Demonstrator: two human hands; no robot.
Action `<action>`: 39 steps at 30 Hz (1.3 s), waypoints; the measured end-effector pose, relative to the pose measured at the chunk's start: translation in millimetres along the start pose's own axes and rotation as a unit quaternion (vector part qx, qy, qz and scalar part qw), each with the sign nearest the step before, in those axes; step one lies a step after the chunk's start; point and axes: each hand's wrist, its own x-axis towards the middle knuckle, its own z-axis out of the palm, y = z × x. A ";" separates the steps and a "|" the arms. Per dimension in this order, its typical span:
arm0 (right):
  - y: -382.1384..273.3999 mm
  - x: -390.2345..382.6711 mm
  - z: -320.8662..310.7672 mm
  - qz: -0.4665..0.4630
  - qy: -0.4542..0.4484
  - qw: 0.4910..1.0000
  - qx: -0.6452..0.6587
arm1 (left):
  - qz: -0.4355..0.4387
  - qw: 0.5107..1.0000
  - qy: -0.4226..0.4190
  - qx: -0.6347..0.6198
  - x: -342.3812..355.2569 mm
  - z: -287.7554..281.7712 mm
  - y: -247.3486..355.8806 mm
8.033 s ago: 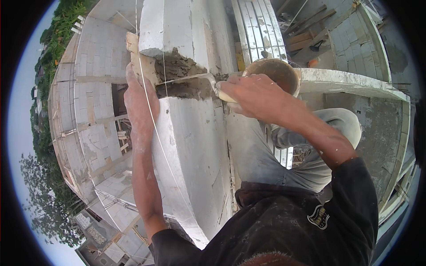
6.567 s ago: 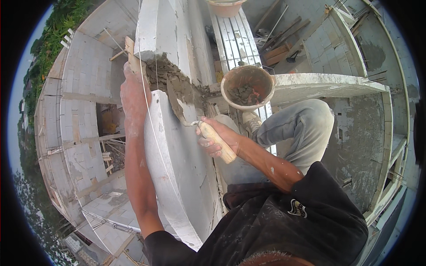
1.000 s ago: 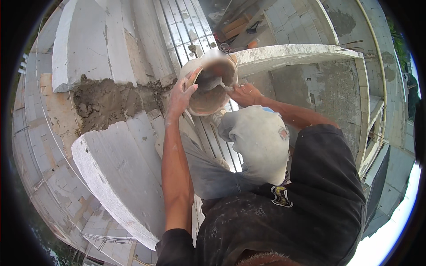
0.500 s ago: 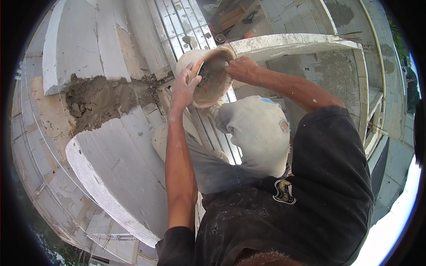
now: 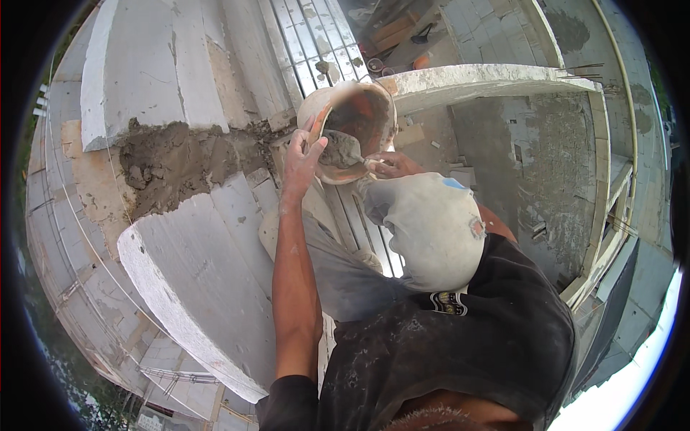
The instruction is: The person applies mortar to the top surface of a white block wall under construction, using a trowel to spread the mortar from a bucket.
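My left hand (image 5: 300,159) grips the rim of an orange mortar-crusted bucket (image 5: 359,118) and tips it toward me. My right hand (image 5: 392,164) is shut on the handle of a trowel (image 5: 343,151) whose blade carries a lump of wet grey mortar out of the bucket. To the left, a bed of rough wet mortar (image 5: 169,161) lies on the wall top between two large white blocks (image 5: 198,273). My raised knee in grey trousers (image 5: 431,223) hides part of my right forearm.
I am high up on a block wall; the building's outer face and trees (image 5: 65,359) drop away at the left. A metal scaffold plank (image 5: 316,43) runs behind the bucket. A concrete beam (image 5: 496,75) and a lower floor with tools lie to the right.
The bucket has been tipped further toward me. My right hand has drawn the trowel out of it with a load of mortar; a second ago it was reaching in.
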 end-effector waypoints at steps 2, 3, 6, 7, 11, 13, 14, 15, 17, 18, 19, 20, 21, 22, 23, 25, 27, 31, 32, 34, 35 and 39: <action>3.1 -8.2 2.6 0.046 -0.013 0.992 0.114 | -0.017 1.000 0.002 0.013 1.2 -2.2 -1.3; 1.3 -12.8 -0.5 0.057 -0.005 0.991 0.120 | -0.031 0.999 0.002 0.016 2.9 -2.9 -0.9; -12.8 -28.9 -11.9 0.050 -0.001 0.997 0.052 | -0.038 0.999 0.018 0.024 10.1 -2.8 3.2; -19.6 -34.2 -13.6 0.048 0.072 0.984 -0.156 | -0.048 0.998 0.032 0.027 12.2 -2.5 5.0; -55.2 -28.5 -22.8 0.002 0.068 0.819 -0.569 | -0.077 0.994 0.026 0.078 22.1 -1.0 17.0; -70.2 -17.7 -29.2 -0.016 0.122 0.807 -0.577 | -0.057 0.993 0.024 0.099 22.3 2.7 21.6; -75.0 -10.0 -29.7 -0.002 0.142 0.799 -0.585 | -0.059 0.993 0.024 0.095 22.7 5.5 23.1; -79.3 -4.1 -34.1 -0.037 0.161 0.798 -0.579 | -0.059 0.994 0.029 0.092 24.5 8.0 24.2; -83.4 6.4 -36.7 -0.023 0.170 0.742 -0.649 | -0.054 0.994 0.019 0.093 25.5 14.6 24.3; -83.5 6.7 -33.5 -0.084 0.168 0.715 -0.673 | -0.031 0.993 0.029 0.114 23.7 15.6 23.7; -85.2 12.2 -39.0 -0.060 0.141 0.722 -0.675 | 0.013 0.991 0.036 0.129 24.7 17.0 23.1; -85.0 7.5 -35.8 -0.037 0.060 0.745 -0.663 | -0.022 0.995 0.046 0.087 21.6 15.5 22.1; -84.5 4.2 -32.0 -0.012 -0.042 0.768 -0.638 | -0.032 0.994 0.059 0.092 20.6 14.3 21.0; -87.8 6.7 -38.6 -0.065 -0.025 0.760 -0.646 | -0.041 0.994 0.052 0.088 17.9 12.3 19.8; -89.9 5.8 -39.3 -0.086 0.016 0.751 -0.654 | -0.078 0.991 0.058 0.097 17.3 9.6 19.5; -97.1 8.2 -43.3 -0.035 -0.021 0.760 -0.649 | -0.026 0.991 0.063 0.112 15.9 9.5 18.4; -104.0 13.3 -43.2 -0.025 -0.013 0.771 -0.636 | -0.010 0.994 0.068 0.089 16.7 12.8 17.1; -112.4 17.8 -33.0 -0.099 0.124 0.746 -0.646 | -0.011 0.990 0.082 0.111 14.0 24.0 15.3; -112.3 15.8 -31.7 -0.067 0.049 0.757 -0.648 | -0.017 0.989 0.096 0.109 13.1 26.5 14.7; -112.5 12.7 -34.5 0.043 -0.089 0.767 -0.634 | -0.034 0.988 0.074 0.133 10.4 30.5 13.2; -113.0 11.2 -38.2 0.012 -0.058 0.767 -0.639 | 0.007 0.991 0.066 0.117 12.2 32.7 13.1; -118.5 12.2 -69.3 -0.056 0.053 0.688 -0.721 | 0.052 0.989 0.047 0.131 28.0 40.8 17.0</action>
